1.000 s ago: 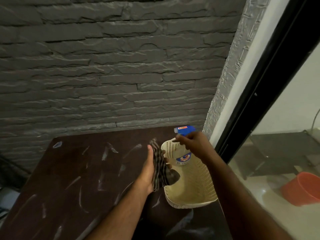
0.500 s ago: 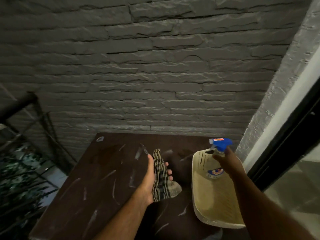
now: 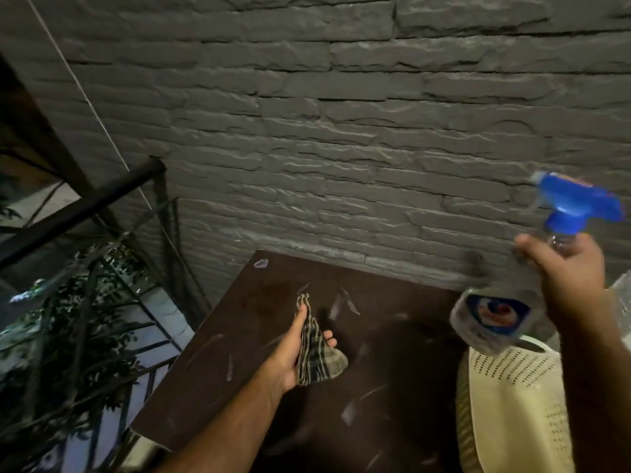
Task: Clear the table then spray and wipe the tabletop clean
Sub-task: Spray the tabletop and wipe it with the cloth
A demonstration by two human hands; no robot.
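Lifted from the basket (image 3: 512,404), spray bottle (image 3: 505,302) hangs over table edge (image 3: 191,336).

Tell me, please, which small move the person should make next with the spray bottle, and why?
Probably turn the spray bottle nozzle down toward the streaked brown tabletop and squeeze the trigger. The right hand holds it lifted above the cream basket, the left hand already grips the checked cloth over the table, and pale smears cover the bare surface.
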